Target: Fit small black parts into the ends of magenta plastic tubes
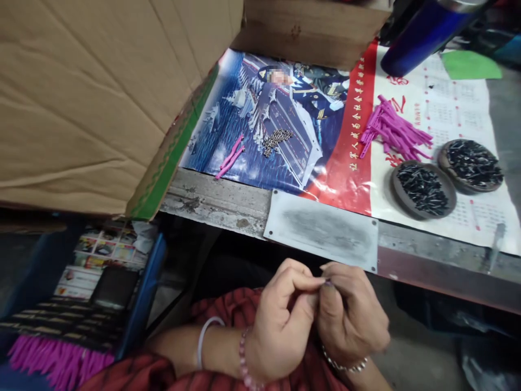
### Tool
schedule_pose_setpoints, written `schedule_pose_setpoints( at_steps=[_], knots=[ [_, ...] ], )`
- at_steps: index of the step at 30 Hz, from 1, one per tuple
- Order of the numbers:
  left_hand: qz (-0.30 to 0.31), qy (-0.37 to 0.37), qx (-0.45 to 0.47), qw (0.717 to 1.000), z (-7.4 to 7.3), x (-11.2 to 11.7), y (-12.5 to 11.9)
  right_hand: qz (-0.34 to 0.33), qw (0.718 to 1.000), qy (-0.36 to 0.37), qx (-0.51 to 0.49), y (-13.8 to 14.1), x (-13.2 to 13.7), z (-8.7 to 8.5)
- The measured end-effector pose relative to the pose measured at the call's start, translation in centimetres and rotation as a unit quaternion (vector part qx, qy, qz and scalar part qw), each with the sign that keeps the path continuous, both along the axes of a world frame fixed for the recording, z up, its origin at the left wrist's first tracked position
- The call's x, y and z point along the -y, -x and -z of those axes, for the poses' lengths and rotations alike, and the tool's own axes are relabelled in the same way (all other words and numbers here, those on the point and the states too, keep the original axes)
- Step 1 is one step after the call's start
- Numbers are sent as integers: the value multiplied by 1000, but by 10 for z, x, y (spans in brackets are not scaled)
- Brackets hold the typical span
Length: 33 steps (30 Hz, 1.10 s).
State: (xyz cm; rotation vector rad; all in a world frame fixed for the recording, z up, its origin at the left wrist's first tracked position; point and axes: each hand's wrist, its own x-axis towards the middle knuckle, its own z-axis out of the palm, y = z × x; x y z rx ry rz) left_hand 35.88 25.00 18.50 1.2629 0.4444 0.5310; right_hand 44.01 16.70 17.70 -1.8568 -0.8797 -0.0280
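Observation:
My left hand (280, 320) and my right hand (350, 317) meet over my lap, below the table edge. Both are curled into pinches, fingertips touching around a tiny purple piece (328, 283) that barely shows. On the table lie a heap of pink sticks (391, 132), two more pink sticks (230, 156), a small pile of metal beads (275, 139), and two round dishes of small black pins (423, 188) (472, 163).
A calendar poster (354, 157) covers the worn table (220, 198). A large cardboard box (93, 98) leans at the left. A blue bottle (423, 32) stands at the back right. A bin of pink sticks (57, 361) sits low at the left.

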Motion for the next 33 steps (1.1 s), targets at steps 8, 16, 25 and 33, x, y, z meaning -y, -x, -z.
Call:
schedule_pose_setpoints(
  at_steps=[8,16,25,33],
  knots=[
    [-16,-25,-4,1000,1,-2,3,-89,981,15,-173,-2,-5,-9],
    [-4,8,-10,1000,4,-3,4,-114,950,42,-286,-6,-7,-8],
    [2,-10,-25,1000,-1,-7,3,9,966,-82,-244,-16,-8,-3],
    [36,-45,-46,997,-4,-12,7,115,962,-141,-203,-15,-11,-21]
  ],
)
